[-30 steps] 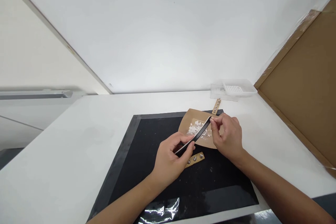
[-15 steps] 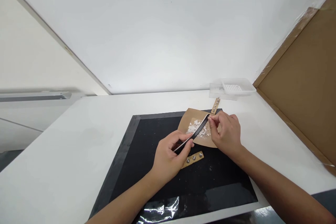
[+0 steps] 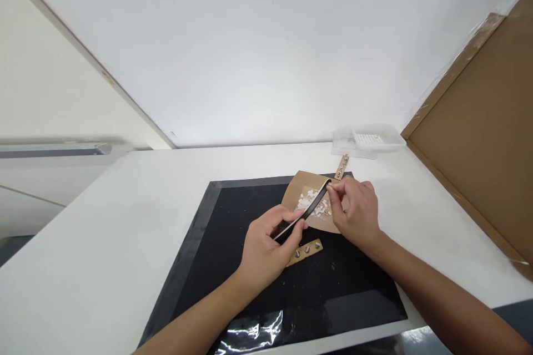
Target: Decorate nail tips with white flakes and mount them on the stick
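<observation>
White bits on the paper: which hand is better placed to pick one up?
Probably right: the right hand pinches the strap beside the white bits; the left hand grips its other end, farther off.

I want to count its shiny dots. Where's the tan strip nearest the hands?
Head view, centre: the tan strip lies on the black mat, beside the left hand, just nearer than the brown paper.

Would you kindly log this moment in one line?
left hand: holds black strip | right hand: pinches its far end | beneath: brown paper, white bits
</observation>
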Available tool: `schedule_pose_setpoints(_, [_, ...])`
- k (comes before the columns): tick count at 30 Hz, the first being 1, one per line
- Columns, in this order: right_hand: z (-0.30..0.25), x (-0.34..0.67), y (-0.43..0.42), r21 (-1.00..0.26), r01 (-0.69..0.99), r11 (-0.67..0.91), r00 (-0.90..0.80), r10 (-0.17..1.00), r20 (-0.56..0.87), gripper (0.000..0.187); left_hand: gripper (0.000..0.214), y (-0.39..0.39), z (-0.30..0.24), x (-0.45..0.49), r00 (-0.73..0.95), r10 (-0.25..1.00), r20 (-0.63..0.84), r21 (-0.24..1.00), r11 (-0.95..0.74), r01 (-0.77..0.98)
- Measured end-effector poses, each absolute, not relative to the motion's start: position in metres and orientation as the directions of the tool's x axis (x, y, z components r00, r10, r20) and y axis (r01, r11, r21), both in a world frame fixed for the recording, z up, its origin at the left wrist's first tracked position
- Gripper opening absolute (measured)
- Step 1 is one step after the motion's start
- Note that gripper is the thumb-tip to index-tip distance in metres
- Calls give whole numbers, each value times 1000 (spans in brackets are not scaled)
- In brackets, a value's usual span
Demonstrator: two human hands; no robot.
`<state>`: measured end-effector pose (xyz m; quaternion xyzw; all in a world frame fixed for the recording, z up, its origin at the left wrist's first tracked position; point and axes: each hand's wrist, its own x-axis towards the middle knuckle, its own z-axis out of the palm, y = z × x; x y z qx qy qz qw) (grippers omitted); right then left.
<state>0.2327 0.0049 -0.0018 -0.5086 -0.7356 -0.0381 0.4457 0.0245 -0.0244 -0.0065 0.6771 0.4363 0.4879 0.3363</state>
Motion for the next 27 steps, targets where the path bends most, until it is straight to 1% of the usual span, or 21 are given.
schedule_pose_setpoints(4, [-1, 233, 4, -421, 746, 516, -139, 739, 659, 22, 14, -26, -6, 26, 129, 934, 332, 903, -355, 243])
schedule_pose_setpoints(8, [-1, 232, 5, -415, 768, 489, -96, 728, 679, 21, 15, -26, -5, 27, 118, 945, 304, 918, -324, 229])
schedule_pose_setpoints(12, [-1, 231, 5, -400, 748, 530, -150, 722, 675, 22, 16, -28, -6, 27, 120, 950, 289, 928, -309, 210])
schedule_pose_setpoints(15, [-2, 230, 6, -392, 774, 498, -104, 710, 696, 21, 17, -27, -6, 26, 115, 949, 293, 926, -311, 214])
schedule_pose_setpoints(18, [-2, 228, 5, -398, 743, 539, -170, 726, 666, 22, 16, -26, -5, 25, 100, 948, 302, 917, -318, 240])
schedule_pose_setpoints(22, [-1, 227, 4, -408, 769, 492, -113, 733, 671, 22, 17, -25, -5, 25, 93, 952, 291, 929, -304, 213])
schedule_pose_setpoints(26, [0, 228, 4, -410, 742, 531, -168, 739, 653, 21, 16, -25, -7, 24, 98, 948, 302, 919, -317, 232])
schedule_pose_setpoints(27, [1, 229, 5, -407, 748, 524, -154, 734, 662, 22, 16, -25, -7, 24, 96, 947, 307, 918, -321, 233])
